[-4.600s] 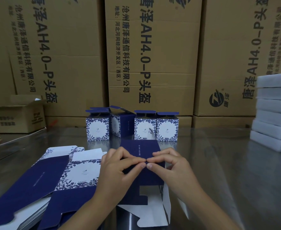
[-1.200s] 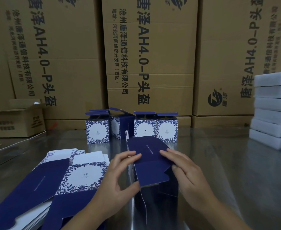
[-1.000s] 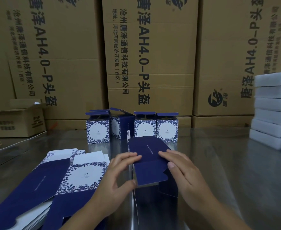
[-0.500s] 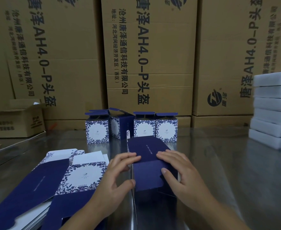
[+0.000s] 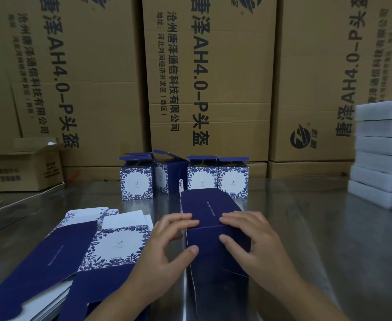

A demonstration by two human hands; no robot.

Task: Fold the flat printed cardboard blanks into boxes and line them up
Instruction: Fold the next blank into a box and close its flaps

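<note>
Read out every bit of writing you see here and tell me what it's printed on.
"唐泽AH4.0-P头盔": middle carton; also on the left carton and right carton, where it is partly cropped.
"沧州唐泽通信科技有限公司": middle carton, left carton.
"地址:河北河间经济开发区(西区)": middle carton.
Too small or blurred to read: print on the small carton, row boxes, near box and blanks.

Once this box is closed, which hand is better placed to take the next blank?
Probably left: the left hand lies next to the blank stack; the box separates the right hand from it.
</note>
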